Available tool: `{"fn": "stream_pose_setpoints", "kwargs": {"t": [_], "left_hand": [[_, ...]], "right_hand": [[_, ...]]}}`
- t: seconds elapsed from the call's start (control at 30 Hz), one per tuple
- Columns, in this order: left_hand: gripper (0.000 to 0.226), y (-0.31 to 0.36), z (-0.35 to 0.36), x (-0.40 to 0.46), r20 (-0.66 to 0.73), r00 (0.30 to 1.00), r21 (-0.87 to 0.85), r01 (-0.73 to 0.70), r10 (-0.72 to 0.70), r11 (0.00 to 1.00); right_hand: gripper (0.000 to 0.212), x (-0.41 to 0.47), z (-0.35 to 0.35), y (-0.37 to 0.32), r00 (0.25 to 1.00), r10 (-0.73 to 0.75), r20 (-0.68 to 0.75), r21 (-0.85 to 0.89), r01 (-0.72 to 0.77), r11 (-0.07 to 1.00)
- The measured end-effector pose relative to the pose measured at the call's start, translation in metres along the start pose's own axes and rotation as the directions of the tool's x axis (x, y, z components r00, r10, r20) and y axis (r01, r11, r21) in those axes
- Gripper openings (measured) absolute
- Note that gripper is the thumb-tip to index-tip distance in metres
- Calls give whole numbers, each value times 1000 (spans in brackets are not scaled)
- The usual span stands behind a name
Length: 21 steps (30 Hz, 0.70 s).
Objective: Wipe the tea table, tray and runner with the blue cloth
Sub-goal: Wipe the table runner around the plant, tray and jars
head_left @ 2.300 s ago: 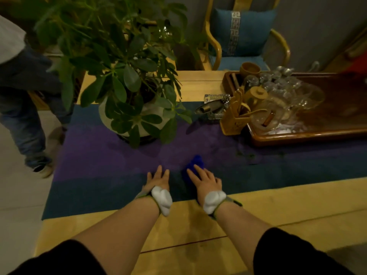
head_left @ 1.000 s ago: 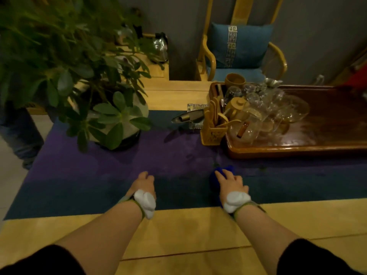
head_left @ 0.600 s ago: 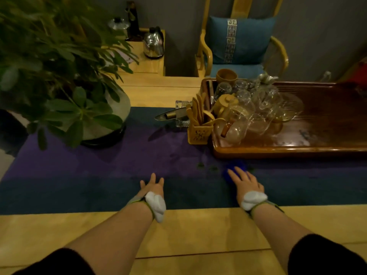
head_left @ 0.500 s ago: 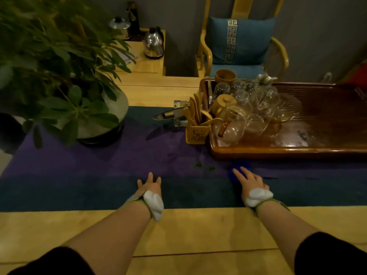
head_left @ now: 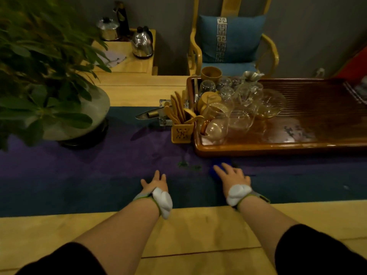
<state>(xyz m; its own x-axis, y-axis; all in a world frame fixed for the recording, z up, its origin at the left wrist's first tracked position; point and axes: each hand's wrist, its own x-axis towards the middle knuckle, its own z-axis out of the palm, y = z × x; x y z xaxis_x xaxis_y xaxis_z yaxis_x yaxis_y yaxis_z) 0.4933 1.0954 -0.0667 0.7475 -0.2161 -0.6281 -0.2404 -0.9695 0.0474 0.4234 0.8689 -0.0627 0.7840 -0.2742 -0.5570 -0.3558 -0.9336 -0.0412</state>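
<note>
My right hand point(head_left: 232, 176) presses flat fingers on the blue cloth point(head_left: 215, 167), scrubbing the runner point(head_left: 79, 175) mid-frame; left hand point(head_left: 155, 182), fingers straight, steadies it.

Matt wooden table point(head_left: 198, 231), napped cloth runner point(head_left: 79, 175) — glossy wooden tray point(head_left: 278, 148), clear glassware point(head_left: 238, 116), shiny metal kettle point(head_left: 142, 44)

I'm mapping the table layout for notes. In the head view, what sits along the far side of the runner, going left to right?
Potted plant → wooden utensil holder → glassware cluster on the tray.
</note>
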Motion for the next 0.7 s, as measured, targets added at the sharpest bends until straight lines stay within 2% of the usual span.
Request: {"fn": "stream_pose_setpoints", "kwargs": {"t": [0.1,0.2,0.27,0.33,0.47,0.5,0.6,0.7], "left_hand": [[57,5,-3,4,-10,1000,45,19,-19,999],[55,8,-3,5,22,999,50,46,-47,998],[55,11,-1,6,25,998,73,63,-65,995],[55,15,-1,5,44,993,49,111,-113,993],[63,32,-2,8,24,975,-10,221,-221,975],[65,35,0,10,33,975,-43,222,-221,974],[66,44,-2,6,174,974,34,143,-147,989],[62,47,-4,10,181,972,56,139,-147,989]], "right_hand": [[94,-12,-13,52,982,183,44,86,-187,979],[87,-15,-24,63,966,245,86,108,-253,961],[86,-12,-24,43,976,216,10,125,-216,968],[89,-8,-17,12,991,126,-46,152,-118,981],[93,-1,18,-33,995,-58,-85,100,67,993],[91,-1,23,-32,993,-68,-97,86,77,993],[88,-7,22,-5,993,-56,-104,72,63,995],[91,-18,10,33,995,42,-86,98,-34,995]]}}
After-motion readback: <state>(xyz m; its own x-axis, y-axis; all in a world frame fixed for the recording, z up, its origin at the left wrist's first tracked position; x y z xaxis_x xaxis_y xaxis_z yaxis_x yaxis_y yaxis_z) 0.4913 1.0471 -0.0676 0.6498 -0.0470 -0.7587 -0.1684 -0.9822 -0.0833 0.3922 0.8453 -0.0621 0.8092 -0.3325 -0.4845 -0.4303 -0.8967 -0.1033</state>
